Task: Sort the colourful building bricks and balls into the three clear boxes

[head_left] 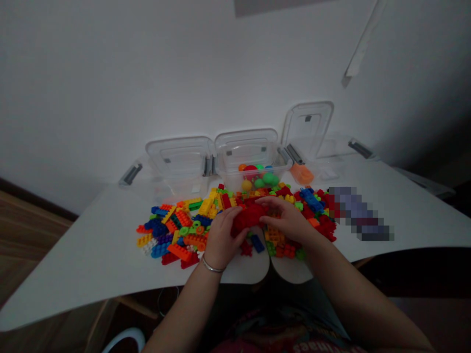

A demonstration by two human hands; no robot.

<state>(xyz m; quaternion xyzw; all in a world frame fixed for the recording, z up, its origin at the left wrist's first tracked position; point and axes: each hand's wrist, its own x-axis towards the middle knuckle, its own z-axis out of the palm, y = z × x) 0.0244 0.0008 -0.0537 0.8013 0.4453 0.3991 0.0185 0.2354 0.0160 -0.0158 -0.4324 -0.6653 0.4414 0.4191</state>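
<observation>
Head view — a lumpy, joined clump of red bricks (248,218).

You're working in dim, flat light that greys the wall (221,73) and softens your left hand (222,235), while lens distortion bows the table (91,245) edge and a pixelated blur (360,213) sits right.

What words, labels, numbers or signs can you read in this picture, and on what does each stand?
Only pale lettering on the person's dark patterned shirt, at the bottom edge, shows; it is upside down, cut off and too blurred to read.
</observation>
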